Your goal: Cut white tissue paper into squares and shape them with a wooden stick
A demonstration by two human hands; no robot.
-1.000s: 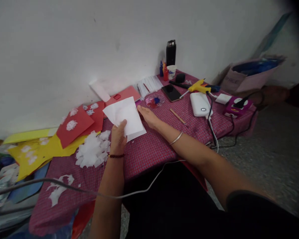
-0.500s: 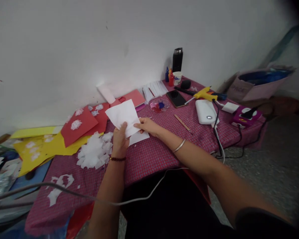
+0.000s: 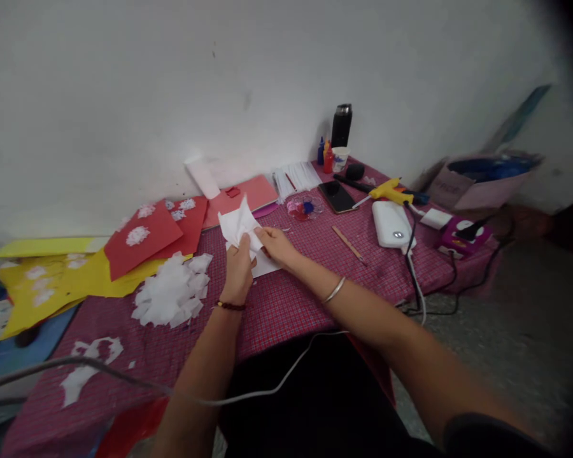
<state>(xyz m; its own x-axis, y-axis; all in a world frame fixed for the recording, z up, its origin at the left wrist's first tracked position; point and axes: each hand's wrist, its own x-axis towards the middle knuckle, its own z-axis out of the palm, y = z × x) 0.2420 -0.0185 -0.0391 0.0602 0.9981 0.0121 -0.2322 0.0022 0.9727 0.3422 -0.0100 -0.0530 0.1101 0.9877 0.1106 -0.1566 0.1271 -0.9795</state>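
While both hands [image 3: 255,254] pinch white paper [image 3: 236,224], checked cloth [image 3: 296,299] meets white wall [image 3: 172,95].

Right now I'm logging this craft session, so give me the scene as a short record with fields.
left hand: grips white paper sheet, lifted and creased
right hand: pinches the same sheet at its right edge
under the sheet: another white sheet flat on checked tablecloth
left of hands: white paper scraps, red card, yellow card
right of hands: wooden stick, power bank, glue gun
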